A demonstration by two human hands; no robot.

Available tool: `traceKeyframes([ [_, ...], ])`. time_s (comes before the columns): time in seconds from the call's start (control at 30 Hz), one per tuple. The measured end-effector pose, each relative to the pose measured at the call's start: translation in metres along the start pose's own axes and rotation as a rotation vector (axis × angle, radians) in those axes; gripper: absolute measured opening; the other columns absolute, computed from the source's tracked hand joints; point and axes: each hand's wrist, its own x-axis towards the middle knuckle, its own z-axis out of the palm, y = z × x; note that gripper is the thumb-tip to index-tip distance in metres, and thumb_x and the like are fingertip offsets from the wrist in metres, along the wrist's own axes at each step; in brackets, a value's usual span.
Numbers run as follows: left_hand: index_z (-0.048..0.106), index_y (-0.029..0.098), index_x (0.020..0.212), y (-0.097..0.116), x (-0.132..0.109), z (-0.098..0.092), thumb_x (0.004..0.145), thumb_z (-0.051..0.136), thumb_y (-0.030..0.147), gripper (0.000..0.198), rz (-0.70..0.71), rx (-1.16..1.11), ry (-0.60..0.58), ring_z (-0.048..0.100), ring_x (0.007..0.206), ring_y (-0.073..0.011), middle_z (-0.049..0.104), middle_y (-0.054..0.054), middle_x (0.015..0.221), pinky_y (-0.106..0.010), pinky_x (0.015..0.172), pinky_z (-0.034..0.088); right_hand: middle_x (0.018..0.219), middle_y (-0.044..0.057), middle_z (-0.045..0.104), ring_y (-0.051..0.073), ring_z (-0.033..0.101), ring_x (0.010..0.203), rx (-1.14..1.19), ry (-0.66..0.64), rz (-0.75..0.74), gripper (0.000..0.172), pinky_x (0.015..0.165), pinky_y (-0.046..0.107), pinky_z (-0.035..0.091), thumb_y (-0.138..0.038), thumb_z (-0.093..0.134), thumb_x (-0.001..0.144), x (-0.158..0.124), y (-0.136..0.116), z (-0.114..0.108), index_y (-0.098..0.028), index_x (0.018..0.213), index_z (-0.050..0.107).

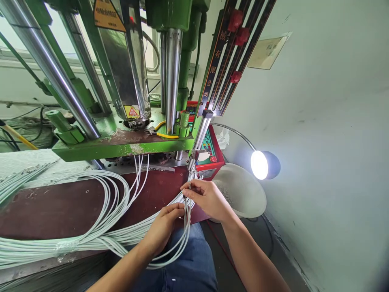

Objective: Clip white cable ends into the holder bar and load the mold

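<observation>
Two hands on a few thin white cables

Low in the frame, thin white cables (180, 252) make a loop over blue jeans (197, 259). The loop runs up to the hands, just below and right of the middle of the frame. The left hand (164, 225) has its thumb and fingers closed around these cables, a bit under their ends. The right hand (209, 198) pinches at the ends with thumb and fingertips.

The cables look light and bendy, with a smooth skin that may slide a little. They look springy too — a loose loop would likely try to open up. They don't look easy to break, but the small ends may be the part to be gentle with. A good place to hold them is just under the ends, all together, where they lie side by side.

A big bundle (133, 235) of the same kind lies along the red-brown table (54, 207), with clear wrap (65, 246) around it at lower left.

Right of the hands is a pale tub (251, 182), wide and round. Small grey specks show inside its left part — too tiny to name.

Farther up, more cables come out from under a green machine (121, 152).
</observation>
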Motion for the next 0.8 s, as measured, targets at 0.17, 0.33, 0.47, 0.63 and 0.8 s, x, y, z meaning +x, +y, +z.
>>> traceKeyframes([
  [0.17,0.071,0.015,0.073,0.005,0.005,-0.008,0.069,0.075,0.032,0.018,0.080,0.008,0.123,0.055,0.070,-0.0137,0.066,-0.003,0.074,-0.026,0.073,0.042,0.062,-0.004,0.059,0.008,0.054,0.047,0.124,0.021,0.014,0.019,0.049,0.021,0.044,-0.035,0.062,0.087,-0.006,0.005,-0.005,-0.016,0.086,0.064],
  [0.33,0.075,0.016,0.085,0.005,0.005,-0.007,0.067,0.081,0.034,0.027,0.074,0.033,0.033,0.054,0.074,-0.0134,0.069,-0.003,0.081,-0.026,0.077,0.043,0.070,-0.001,0.065,0.007,0.055,0.045,0.209,0.024,0.041,0.028,0.046,0.021,0.047,-0.044,0.063,0.086,-0.004,0.008,-0.001,-0.016,0.085,0.060],
  [0.47,0.076,0.017,0.087,0.003,0.001,-0.003,0.067,0.082,0.035,0.028,0.063,0.082,0.003,0.055,0.073,-0.0133,0.070,-0.003,0.079,-0.025,0.074,0.044,0.065,-0.002,0.063,0.007,0.053,0.044,0.218,0.023,0.060,0.025,0.044,0.019,0.046,-0.040,0.068,0.082,-0.001,0.005,0.002,-0.016,0.084,0.060],
  [0.63,0.077,0.015,0.088,0.008,0.001,-0.008,0.073,0.076,0.039,0.028,0.114,0.109,-0.004,0.060,0.075,-0.0171,0.074,-0.006,0.080,-0.030,0.079,0.047,0.062,-0.003,0.063,0.007,0.054,0.043,0.164,-0.025,0.108,0.020,0.044,0.019,0.045,-0.035,0.068,0.081,-0.002,0.006,0.000,-0.016,0.081,0.061],
  [0.8,0.077,0.014,0.082,0.008,0.006,-0.013,0.071,0.076,0.041,0.028,0.105,0.143,0.000,0.064,0.071,-0.0194,0.074,-0.006,0.074,-0.033,0.079,0.049,0.057,-0.003,0.064,0.011,0.061,0.049,0.099,-0.082,0.150,0.017,0.049,0.020,0.047,-0.032,0.068,0.081,-0.007,0.002,-0.002,-0.016,0.078,0.064],
])
